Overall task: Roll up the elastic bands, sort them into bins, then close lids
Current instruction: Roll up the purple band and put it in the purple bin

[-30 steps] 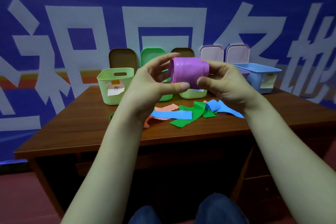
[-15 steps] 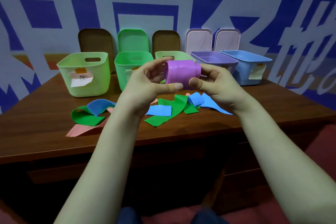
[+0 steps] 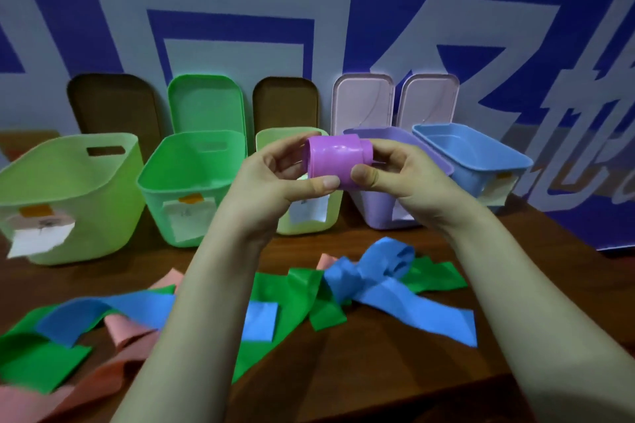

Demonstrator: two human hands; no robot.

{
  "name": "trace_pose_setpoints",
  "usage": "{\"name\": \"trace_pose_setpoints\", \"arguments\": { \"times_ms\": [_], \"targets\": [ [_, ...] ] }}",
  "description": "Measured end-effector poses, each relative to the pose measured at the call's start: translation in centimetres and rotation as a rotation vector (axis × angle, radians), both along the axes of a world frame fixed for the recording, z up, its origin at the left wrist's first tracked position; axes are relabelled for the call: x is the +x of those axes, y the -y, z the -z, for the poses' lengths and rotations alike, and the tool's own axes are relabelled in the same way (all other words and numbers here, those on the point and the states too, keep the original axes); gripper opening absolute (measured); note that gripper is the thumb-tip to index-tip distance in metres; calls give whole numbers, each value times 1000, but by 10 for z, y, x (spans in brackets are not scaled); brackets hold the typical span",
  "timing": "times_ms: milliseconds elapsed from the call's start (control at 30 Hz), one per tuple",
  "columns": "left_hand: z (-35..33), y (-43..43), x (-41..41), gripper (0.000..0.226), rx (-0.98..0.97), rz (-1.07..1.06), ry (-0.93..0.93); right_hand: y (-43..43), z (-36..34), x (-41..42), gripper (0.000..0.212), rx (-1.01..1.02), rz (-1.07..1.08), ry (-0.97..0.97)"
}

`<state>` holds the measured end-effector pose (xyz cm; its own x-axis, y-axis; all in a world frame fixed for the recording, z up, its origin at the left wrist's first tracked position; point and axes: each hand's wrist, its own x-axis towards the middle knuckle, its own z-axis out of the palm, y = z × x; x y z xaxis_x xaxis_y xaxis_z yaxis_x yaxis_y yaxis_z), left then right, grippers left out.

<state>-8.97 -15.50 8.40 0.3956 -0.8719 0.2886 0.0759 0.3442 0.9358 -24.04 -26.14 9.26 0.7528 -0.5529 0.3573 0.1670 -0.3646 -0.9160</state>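
Observation:
A rolled-up purple elastic band (image 3: 335, 161) is held in the air between both hands, in front of the bins. My left hand (image 3: 275, 182) grips its left end with thumb below and fingers above. My right hand (image 3: 398, 175) pinches its right end. Loose blue (image 3: 385, 288), green (image 3: 292, 302) and pink bands (image 3: 127, 330) lie tangled on the wooden table (image 3: 395, 371). Behind stand open bins: light green (image 3: 75, 189), green (image 3: 185, 182), pale yellow-green (image 3: 275, 141), purple (image 3: 378, 209) and blue (image 3: 474, 154).
Lids lean against the blue-and-white banner wall behind the bins: two brown (image 3: 113, 103), one green (image 3: 206, 103) and two pale pink (image 3: 364, 99). Paper labels hang on the bin fronts. The table's right edge falls off near the blue bin.
The view has moved closer to the table and bins. Both hands still hold the purple roll, now higher and nearer the purple bin.

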Motion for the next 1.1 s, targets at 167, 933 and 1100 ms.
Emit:
{"name": "trace_pose_setpoints", "arguments": {
  "times_ms": [167,933,1100],
  "targets": [
    [-72,27,17,66,40,6,-53,27,-75,17,33,33,-3,-40],
    [-207,112,53,68,196,127,-208,93,-211,35,49,370,1,-72],
    [-176,166,29,70,214,120,-236,151,-188,12,38,438,29,-135]
  ]
}}
